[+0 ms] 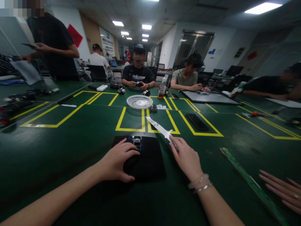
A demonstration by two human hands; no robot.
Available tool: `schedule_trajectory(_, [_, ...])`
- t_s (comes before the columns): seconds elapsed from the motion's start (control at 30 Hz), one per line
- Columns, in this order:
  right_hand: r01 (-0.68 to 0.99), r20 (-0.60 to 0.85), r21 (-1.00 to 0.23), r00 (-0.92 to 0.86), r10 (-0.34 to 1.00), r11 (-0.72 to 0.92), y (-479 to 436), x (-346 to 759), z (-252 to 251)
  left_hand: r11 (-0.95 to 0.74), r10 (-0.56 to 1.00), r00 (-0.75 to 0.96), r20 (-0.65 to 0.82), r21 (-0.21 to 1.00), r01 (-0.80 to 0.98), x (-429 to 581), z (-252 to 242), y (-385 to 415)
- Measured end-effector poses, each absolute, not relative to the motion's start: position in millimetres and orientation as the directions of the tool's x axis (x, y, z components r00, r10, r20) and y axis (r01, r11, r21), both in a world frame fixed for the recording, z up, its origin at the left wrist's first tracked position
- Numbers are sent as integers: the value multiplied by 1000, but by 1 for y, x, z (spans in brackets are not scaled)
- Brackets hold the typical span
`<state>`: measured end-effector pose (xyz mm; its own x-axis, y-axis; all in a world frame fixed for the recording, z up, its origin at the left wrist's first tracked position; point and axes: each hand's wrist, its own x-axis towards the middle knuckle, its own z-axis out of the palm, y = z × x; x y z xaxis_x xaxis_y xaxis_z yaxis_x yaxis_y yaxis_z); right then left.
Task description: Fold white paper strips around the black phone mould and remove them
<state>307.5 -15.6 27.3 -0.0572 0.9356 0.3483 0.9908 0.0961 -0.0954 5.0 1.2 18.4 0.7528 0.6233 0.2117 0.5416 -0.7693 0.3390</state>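
Note:
In front of me lies a flat black plate (148,163) with a small metal fitting (137,142) set in a cutout near its far edge. My left hand (122,160) rests on the plate's left part, its fingers spread and curved beside the fitting. To the right of the plate, my right hand (187,153) is closed on one end of a long white strip (158,126) with small dark marks. The strip points away to the left, over the yellow tape lines. What the fingers cover at its near end is hidden.
A white round basket (139,102) stands beyond the plate on the green table (94,150). A black phone (197,121) lies to the right. Nearer are a long green circuit board (246,179) and another person's hand (282,191). Several people sit or stand around the table.

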Motion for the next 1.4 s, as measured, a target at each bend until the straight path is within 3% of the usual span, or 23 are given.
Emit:
schedule_trajectory(0.2, [980, 376, -134, -85, 923, 144, -18, 303, 26, -782, 593, 784, 185, 365, 505, 7, 7, 1])
schedule_trajectory(0.37, [934, 377, -259, -136, 916, 246, -19, 300, 24, -784, 606, 769, 203, 313, 536, 4, 3, 2])
schedule_trajectory(0.57, [759, 373, -391, -386, 843, 521, -22, 294, 25, -752, 634, 674, 379, 99, 652, -2, 1, 12])
schedule_trajectory(0.67, [670, 319, -405, -534, 783, 622, -24, 293, 26, -778, 605, 708, 365, 84, 622, -9, 4, 17])
schedule_trajectory(0.83, [640, 218, -386, -636, 740, 664, -26, 291, 26, -850, 525, 821, 225, 175, 496, -14, 9, 14])
schedule_trajectory(1.03, [688, 156, -288, -653, 741, 666, -30, 288, 29, -874, 483, 861, 156, 135, 466, -8, 12, 8])
schedule_trajectory(1.4, [744, 136, -90, -650, 748, 663, -48, 270, 41, -871, 488, 854, 179, 157, 465, 0, 15, 5])
